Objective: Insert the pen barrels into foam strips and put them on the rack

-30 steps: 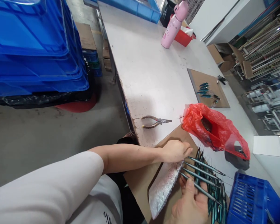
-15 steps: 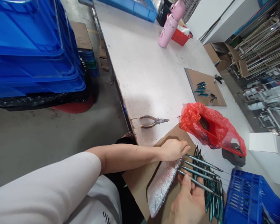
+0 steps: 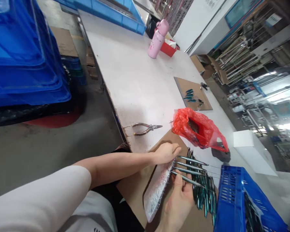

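My left hand (image 3: 167, 152) is closed at the far end of a foil-covered slab (image 3: 157, 190), its thumb and fingers pressed together there. Several slim, tapered grey-teal pieces (image 3: 189, 170) stick out from the slab's right edge, with thin wires at their outer tips. Around the nearest of these pieces my right hand (image 3: 180, 199) is closed, thumb on top, close to the foil edge. Beneath and to the right, a row of similar dark teal pieces (image 3: 204, 196) lies on a brown cardboard sheet (image 3: 132, 180).
Pliers (image 3: 147, 128) lie on the white table (image 3: 135, 80). Beyond the cardboard are a red plastic bag (image 3: 207, 129) and a blue crate (image 3: 229, 196). Farther off are a board with teal pieces (image 3: 200, 93) and a pink bottle (image 3: 157, 42). Blue bins (image 3: 26, 74) stand stacked at left.
The camera view has turned, so most of the scene sits farther left. Both hands keep their places at the foil-covered slab, with no clear change in grip.
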`<state>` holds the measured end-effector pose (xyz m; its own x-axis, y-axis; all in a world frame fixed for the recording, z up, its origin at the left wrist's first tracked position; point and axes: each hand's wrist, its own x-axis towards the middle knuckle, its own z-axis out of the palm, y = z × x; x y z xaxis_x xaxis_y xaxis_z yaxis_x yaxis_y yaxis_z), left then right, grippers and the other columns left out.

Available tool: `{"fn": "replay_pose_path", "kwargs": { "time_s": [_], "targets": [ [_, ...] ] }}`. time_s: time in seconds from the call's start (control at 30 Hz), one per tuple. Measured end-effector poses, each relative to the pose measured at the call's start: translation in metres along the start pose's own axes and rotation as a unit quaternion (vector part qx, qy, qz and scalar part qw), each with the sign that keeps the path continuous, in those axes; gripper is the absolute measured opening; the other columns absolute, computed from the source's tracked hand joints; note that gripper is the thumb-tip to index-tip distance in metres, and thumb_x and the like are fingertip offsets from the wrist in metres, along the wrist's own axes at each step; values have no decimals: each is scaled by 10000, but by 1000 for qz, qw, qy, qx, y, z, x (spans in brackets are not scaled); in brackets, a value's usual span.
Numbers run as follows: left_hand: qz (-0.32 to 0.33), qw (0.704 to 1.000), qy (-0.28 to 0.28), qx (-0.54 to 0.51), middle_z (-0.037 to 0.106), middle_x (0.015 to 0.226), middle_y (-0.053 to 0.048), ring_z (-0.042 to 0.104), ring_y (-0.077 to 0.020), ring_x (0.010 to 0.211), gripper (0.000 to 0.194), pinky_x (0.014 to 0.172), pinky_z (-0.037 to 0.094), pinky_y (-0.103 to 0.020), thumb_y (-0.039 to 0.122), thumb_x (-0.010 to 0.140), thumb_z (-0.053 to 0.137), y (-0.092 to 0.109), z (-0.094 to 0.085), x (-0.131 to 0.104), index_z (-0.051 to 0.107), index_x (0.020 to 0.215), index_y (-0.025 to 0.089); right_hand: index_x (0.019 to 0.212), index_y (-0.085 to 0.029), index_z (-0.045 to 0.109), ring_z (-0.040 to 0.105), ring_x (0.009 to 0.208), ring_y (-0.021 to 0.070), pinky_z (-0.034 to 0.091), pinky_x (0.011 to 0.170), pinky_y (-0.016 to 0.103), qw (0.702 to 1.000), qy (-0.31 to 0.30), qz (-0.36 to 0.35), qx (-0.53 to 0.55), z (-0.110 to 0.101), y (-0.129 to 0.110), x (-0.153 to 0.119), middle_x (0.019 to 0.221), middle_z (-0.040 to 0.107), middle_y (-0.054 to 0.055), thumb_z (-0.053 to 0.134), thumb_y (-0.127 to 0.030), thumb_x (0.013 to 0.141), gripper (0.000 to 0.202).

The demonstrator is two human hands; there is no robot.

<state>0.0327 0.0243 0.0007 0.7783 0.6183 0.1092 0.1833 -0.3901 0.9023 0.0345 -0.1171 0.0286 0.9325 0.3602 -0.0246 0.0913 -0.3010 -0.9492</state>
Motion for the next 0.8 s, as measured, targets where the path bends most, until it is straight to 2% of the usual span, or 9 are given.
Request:
{"fn": "replay_pose_path", "kwargs": {
  "time_s": [0.07,0.13,0.23,0.3,0.4,0.47,0.57,0.67,0.8],
  "targets": [
    [-1,999,0,-37,622,769,-18,571,-143,720,381,691,408,-230,368,903,258,-1,0,1,578,844,171,1244,-165,422,607,871,167,467,769,281,1000,-9,-4,11,-11,10,1,1036,629,76,509,-432,776,545],
    [-1,997,-3,-71,624,765,-12,567,-131,717,372,696,411,-220,341,901,261,-1,-1,1,586,848,167,1206,-170,467,609,870,170,459,767,278,1000,-3,-8,-28,-31,23,9,1023,635,78,485,-462,778,518],
    [2,993,-5,-117,623,764,-10,563,-117,703,374,681,415,-207,326,899,256,-1,-3,1,586,851,158,1170,-151,498,606,873,180,451,741,272,984,41,-22,-170,-64,42,33,972,652,86,496,-497,746,548],
    [-3,990,-7,-141,615,749,-8,562,-111,686,379,662,417,-201,339,900,252,-1,-3,0,578,859,152,1160,-125,503,601,867,195,444,718,285,957,31,-61,-281,-78,48,56,969,648,109,466,-512,740,572],
    [-8,987,-5,-159,597,721,-2,555,-106,666,383,638,416,-193,359,899,249,0,-3,-1,566,871,144,1038,-183,594,594,722,198,420,653,304,934,-3,-82,-349,-77,45,87,849,664,79,507,-481,694,464],
    [-11,987,2,-159,589,720,-1,546,-102,660,387,634,416,-191,363,898,249,0,-2,-2,565,871,142,850,-228,650,555,611,190,394,612,317,924,-24,-85,-372,-67,38,102,723,648,50,550,-465,654,323],
    [-13,990,13,-142,588,729,0,535,-100,660,389,647,417,-193,354,898,248,0,-1,-2,573,868,143,614,-242,629,496,528,181,371,610,350,913,-43,-83,-397,-54,29,116,540,560,20,596,-447,603,209],
    [-3,994,15,-106,599,750,-3,540,-110,696,388,683,414,-202,340,898,251,1,0,0,586,862,149,606,-250,639,449,461,163,368,606,366,916,-59,-69,-392,-54,25,124,427,466,-20,632,-399,551,159],
    [-2,999,20,-42,600,742,-1,544,-124,701,369,679,399,-217,352,896,268,1,2,1,575,830,159,630,-237,652,424,409,135,381,540,321,941,-77,-49,-326,-70,31,123,408,477,-39,659,-312,478,169]
  ]
}}
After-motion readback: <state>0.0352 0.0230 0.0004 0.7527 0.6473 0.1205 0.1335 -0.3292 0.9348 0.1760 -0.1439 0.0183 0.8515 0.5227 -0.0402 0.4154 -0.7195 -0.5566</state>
